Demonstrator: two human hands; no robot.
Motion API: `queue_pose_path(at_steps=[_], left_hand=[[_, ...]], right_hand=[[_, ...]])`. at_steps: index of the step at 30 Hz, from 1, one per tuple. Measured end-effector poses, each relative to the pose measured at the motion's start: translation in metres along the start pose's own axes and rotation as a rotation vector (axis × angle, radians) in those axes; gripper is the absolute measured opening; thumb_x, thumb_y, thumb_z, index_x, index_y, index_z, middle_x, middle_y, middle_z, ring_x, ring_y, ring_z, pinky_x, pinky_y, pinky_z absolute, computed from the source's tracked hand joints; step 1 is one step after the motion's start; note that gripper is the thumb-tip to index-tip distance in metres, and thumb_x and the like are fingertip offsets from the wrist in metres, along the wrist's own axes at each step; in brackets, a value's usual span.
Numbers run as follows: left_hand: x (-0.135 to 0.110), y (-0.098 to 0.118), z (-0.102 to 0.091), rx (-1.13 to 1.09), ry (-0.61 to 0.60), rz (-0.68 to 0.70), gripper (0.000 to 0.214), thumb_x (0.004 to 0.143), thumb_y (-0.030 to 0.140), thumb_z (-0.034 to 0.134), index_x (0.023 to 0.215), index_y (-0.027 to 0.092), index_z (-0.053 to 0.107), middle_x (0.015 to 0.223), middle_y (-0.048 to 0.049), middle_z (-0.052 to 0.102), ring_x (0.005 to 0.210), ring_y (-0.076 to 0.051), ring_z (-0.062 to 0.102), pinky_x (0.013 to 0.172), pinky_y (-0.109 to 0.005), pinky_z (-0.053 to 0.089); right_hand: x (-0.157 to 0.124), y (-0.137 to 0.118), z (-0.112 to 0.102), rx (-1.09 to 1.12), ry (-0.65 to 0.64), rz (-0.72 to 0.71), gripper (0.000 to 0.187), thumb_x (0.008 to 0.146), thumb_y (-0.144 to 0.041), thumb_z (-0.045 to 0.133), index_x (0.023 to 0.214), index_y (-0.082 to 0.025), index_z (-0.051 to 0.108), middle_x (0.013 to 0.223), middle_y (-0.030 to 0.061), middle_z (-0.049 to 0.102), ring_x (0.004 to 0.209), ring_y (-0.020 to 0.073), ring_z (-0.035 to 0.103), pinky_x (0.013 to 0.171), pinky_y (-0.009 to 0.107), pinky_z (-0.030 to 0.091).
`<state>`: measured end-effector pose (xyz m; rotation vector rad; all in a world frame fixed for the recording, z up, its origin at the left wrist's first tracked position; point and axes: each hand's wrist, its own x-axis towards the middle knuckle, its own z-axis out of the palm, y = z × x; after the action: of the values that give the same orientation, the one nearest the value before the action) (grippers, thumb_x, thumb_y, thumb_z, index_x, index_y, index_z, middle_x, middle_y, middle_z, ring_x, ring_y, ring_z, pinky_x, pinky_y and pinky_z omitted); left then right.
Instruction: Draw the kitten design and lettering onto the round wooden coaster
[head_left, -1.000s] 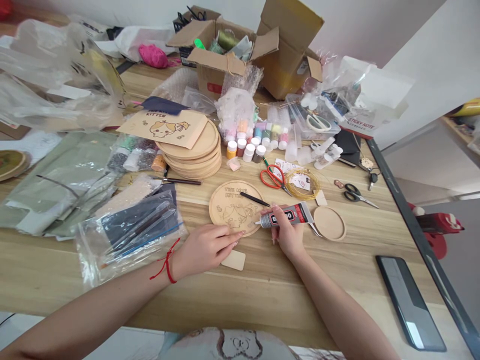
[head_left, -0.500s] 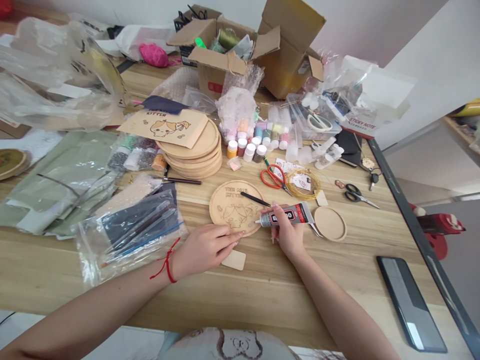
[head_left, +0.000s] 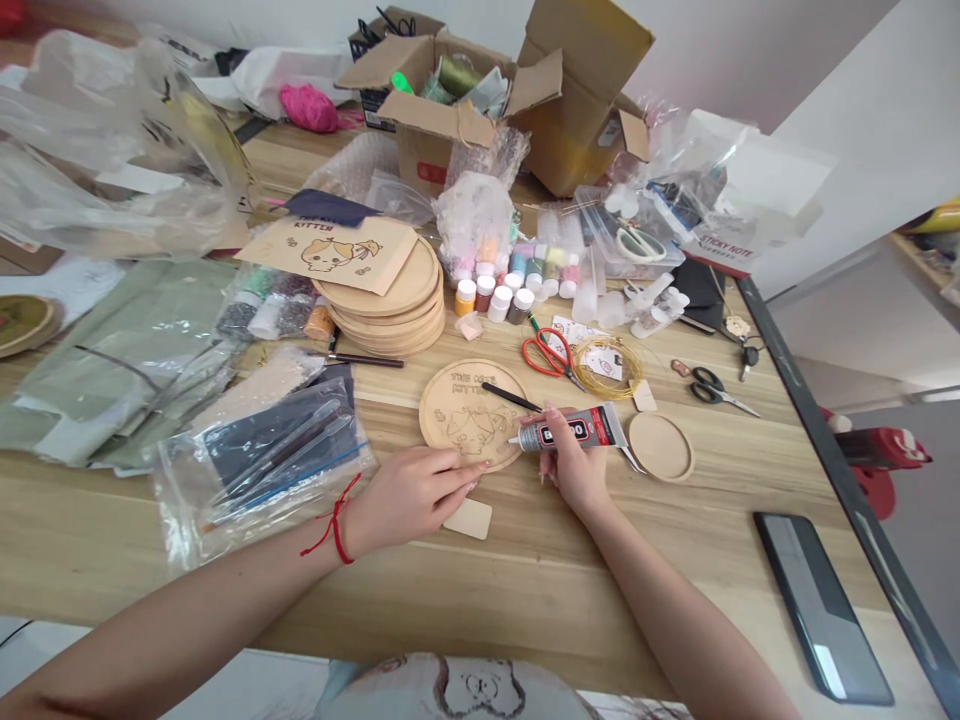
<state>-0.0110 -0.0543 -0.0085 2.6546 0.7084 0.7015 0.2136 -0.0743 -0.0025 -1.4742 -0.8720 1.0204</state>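
Note:
My right hand (head_left: 574, 468) is closed round a grey glue tube (head_left: 574, 431) with a red and black label. Its white nozzle touches the right edge of a round wooden disc (head_left: 469, 413) engraved with a kitten drawing. My left hand (head_left: 409, 492), with a red string at the wrist, rests on the table with its fingertips pressed on the disc's near edge. A thin black tool (head_left: 510, 398) lies across the disc. A small wooden tag (head_left: 467, 519) sits by my left hand.
A smaller wooden ring (head_left: 660, 446) lies right of the tube. Red scissors (head_left: 549, 353), gold wire (head_left: 606, 366), paint pots (head_left: 510, 290), a stack of discs (head_left: 390, 300), plastic bags (head_left: 262, 455), cardboard boxes (head_left: 480, 90), black scissors (head_left: 712, 388) and a dark phone (head_left: 821, 600) crowd the table.

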Motion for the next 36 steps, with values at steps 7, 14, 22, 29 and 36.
queue_pose_path(at_steps=[7,14,22,29,36], left_hand=[[0.0000,0.0004,-0.0003,-0.008,-0.010,-0.006,0.024,0.097,0.023,0.051,0.113,0.021,0.069,0.080,-0.0014,0.064,0.072,-0.012,0.061,0.065,-0.024,0.050],[0.0010,0.0013,-0.0020,0.000,-0.013,-0.003,0.024,0.098,0.023,0.051,0.114,0.021,0.068,0.077,-0.0006,0.063,0.069,-0.012,0.060,0.061,-0.025,0.048],[0.0018,0.0020,-0.0034,0.002,-0.015,-0.005,0.023,0.098,0.023,0.050,0.113,0.021,0.068,0.078,-0.0007,0.063,0.069,-0.012,0.060,0.061,-0.025,0.047],[0.0022,0.0028,-0.0042,-0.002,-0.020,-0.008,0.023,0.097,0.022,0.050,0.112,0.021,0.068,0.078,-0.0014,0.063,0.070,-0.012,0.060,0.061,-0.025,0.047],[0.0023,0.0026,-0.0041,-0.002,-0.019,-0.007,0.024,0.097,0.022,0.050,0.113,0.021,0.068,0.078,-0.0011,0.063,0.070,-0.012,0.060,0.061,-0.026,0.048]], right_hand=[[0.0026,0.0045,-0.0013,0.093,0.034,0.018,0.041,0.083,-0.054,0.062,0.072,-0.015,0.064,0.081,0.0092,0.076,0.026,0.0048,0.042,0.022,0.020,0.027],[0.0002,0.0017,0.0000,0.025,0.010,0.009,0.042,0.084,-0.055,0.061,0.073,-0.015,0.066,0.080,0.0083,0.076,0.026,0.0049,0.043,0.022,0.020,0.025],[-0.0002,0.0022,-0.0003,0.029,0.002,-0.009,0.040,0.086,-0.051,0.061,0.073,-0.015,0.067,0.077,0.0066,0.074,0.025,0.0053,0.042,0.022,0.021,0.026],[-0.0001,0.0012,0.0001,-0.004,0.002,-0.003,0.043,0.084,-0.056,0.061,0.073,-0.015,0.066,0.077,0.0070,0.075,0.026,0.0061,0.042,0.023,0.022,0.027],[-0.0007,-0.0035,0.0012,-0.031,-0.003,0.015,0.044,0.083,-0.058,0.060,0.072,-0.016,0.066,0.060,0.0027,0.069,0.025,0.0070,0.041,0.022,0.021,0.027]])
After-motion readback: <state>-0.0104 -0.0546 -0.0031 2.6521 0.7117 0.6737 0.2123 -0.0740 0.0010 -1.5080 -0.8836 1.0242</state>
